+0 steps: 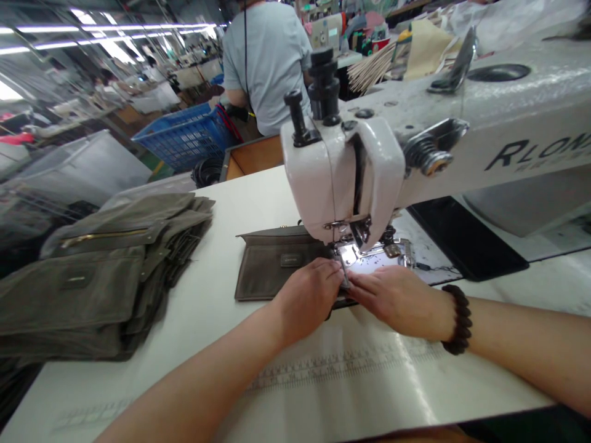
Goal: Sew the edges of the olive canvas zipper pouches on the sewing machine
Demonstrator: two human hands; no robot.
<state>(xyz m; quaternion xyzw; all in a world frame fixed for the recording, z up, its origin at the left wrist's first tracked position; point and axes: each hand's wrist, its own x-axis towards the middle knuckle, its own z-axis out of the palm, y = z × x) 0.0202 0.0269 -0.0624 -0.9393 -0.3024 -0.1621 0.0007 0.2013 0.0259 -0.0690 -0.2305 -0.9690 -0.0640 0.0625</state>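
Observation:
A dark olive fabric bag piece (258, 274) with a small label lies on the machine bed, its right edge beneath the head of a white sewing machine (309, 184). My left hand (311, 301) is closed on this piece close to the presser foot, fingertips gathered at its right edge. From the other side, my right hand (392, 298), with a dark beaded bracelet on the wrist, has its fingers pressed together at the same edge. Both sets of fingertips nearly meet in front of the lit needle area. The fingers partly hide the fabric edge there.
On the left of the white table (221, 381) sits a stack of olive fabric pieces (96, 264), the top one zippered. Ruler markings run along the table's front. Beyond are a blue crate (184, 135) and a person in a light shirt (268, 67), facing away.

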